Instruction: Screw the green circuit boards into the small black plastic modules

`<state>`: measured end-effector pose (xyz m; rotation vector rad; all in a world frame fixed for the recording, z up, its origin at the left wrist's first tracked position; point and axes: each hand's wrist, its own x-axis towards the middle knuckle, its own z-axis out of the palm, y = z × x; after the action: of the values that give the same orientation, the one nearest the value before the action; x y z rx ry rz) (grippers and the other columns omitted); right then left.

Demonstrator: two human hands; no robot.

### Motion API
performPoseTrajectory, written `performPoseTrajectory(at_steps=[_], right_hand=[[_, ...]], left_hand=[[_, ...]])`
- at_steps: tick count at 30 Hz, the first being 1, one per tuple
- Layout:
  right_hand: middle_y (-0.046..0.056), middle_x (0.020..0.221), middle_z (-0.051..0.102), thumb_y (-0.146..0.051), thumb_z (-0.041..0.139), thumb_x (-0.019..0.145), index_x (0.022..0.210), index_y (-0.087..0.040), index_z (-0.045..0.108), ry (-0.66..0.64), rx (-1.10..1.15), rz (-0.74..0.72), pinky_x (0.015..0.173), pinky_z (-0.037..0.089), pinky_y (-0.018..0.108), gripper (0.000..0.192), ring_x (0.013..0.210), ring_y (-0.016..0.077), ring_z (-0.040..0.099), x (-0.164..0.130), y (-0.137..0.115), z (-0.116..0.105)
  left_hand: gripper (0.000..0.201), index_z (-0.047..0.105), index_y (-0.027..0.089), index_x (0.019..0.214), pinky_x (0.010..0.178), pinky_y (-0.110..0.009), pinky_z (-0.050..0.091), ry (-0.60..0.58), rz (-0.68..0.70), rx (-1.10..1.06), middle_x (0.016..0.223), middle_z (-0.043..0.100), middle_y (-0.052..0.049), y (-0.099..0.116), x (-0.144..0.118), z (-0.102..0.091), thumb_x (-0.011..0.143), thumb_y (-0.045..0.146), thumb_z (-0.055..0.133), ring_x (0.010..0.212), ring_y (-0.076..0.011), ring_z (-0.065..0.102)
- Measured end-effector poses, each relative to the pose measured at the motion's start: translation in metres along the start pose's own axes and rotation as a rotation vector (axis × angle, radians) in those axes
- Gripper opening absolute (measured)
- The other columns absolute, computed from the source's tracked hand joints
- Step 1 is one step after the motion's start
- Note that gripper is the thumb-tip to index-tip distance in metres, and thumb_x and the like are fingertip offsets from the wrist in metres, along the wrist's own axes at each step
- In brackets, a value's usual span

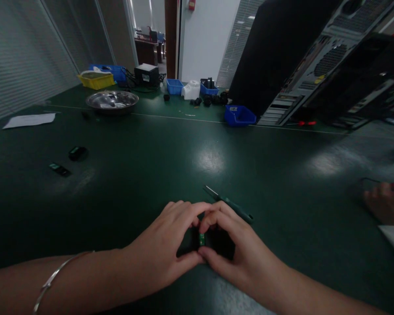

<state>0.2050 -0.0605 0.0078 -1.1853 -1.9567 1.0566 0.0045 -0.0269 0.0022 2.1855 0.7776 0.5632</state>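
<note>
Fingers (pixel 207 224) of both hands pinch a small green part (pixel 201 239) between them.

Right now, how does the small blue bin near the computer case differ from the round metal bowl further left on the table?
The blue bin is a boxy, matte plastic container; the metal bowl is round, shallow and shiny. The bin sits right beside the open computer case, while the bowl stands out on its own near the yellow bin. The bowl looks wider and holds a few small items; the bin's contents cannot be made out. Both rest on the green table.
</note>
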Motion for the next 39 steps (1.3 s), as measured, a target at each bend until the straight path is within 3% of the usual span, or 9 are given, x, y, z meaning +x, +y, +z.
performPoseTrajectory(at_steps=[12,18,29,31,36,39], right_hand=[[0.001,0.102,0.055,0.001,0.064,0.076,0.098,-0.022,0.054,0.024,-0.062,0.009,0.078,0.047,0.029,0.034,0.092,0.0169,0.055,-0.001,-0.01,0.0],[0.001,0.097,0.057,-0.001,0.065,0.079,0.098,-0.022,0.053,-0.03,-0.16,0.013,0.077,0.045,0.03,0.03,0.088,0.0168,0.055,-0.001,-0.011,-0.004],[0.001,0.098,0.056,-0.004,0.067,0.082,0.099,-0.022,0.057,-0.056,-0.111,0.062,0.073,0.045,0.028,0.027,0.085,0.016,0.054,0.0,-0.007,-0.006],[0.0,0.096,0.056,-0.007,0.069,0.084,0.098,-0.022,0.058,-0.058,-0.081,0.073,0.072,0.044,0.027,0.023,0.084,0.0156,0.053,0.0,-0.006,-0.006],[0.001,0.095,0.057,-0.013,0.072,0.086,0.097,-0.021,0.06,-0.046,-0.045,0.061,0.071,0.044,0.028,0.018,0.083,0.0162,0.054,-0.001,-0.003,-0.005],[0.001,0.095,0.058,-0.01,0.072,0.085,0.098,-0.022,0.06,-0.038,-0.044,0.047,0.072,0.045,0.028,0.022,0.085,0.0167,0.055,-0.001,0.0,-0.005]], left_hand=[[0.067,0.034,0.028,0.135,0.089,-0.04,0.044,0.006,0.054,0.022,0.116,0.056,-0.002,0.001,0.0,0.0,0.082,0.006,0.069,0.1,-0.0222,0.052],[0.065,0.033,0.026,0.135,0.095,-0.04,0.041,0.001,0.068,0.054,0.123,0.055,-0.004,0.001,0.0,0.001,0.084,0.011,0.07,0.107,-0.0234,0.052],[0.069,0.029,0.026,0.139,0.098,-0.043,0.039,-0.02,0.07,0.088,0.123,0.055,-0.005,0.001,0.0,-0.001,0.085,0.016,0.071,0.108,-0.0242,0.051],[0.062,0.037,0.022,0.133,0.095,-0.043,0.04,0.003,0.087,0.128,0.119,0.056,-0.006,0.003,0.0,-0.003,0.084,0.018,0.074,0.104,-0.0249,0.051],[0.008,0.058,0.014,0.098,0.08,-0.038,0.043,0.048,0.313,0.349,0.097,0.061,-0.007,0.006,-0.002,-0.009,0.092,0.019,0.063,0.09,-0.0235,0.053],[0.008,0.063,0.012,0.097,0.079,-0.037,0.045,0.071,0.418,0.43,0.091,0.063,-0.007,0.005,-0.001,-0.012,0.096,0.017,0.058,0.087,-0.0224,0.054]])
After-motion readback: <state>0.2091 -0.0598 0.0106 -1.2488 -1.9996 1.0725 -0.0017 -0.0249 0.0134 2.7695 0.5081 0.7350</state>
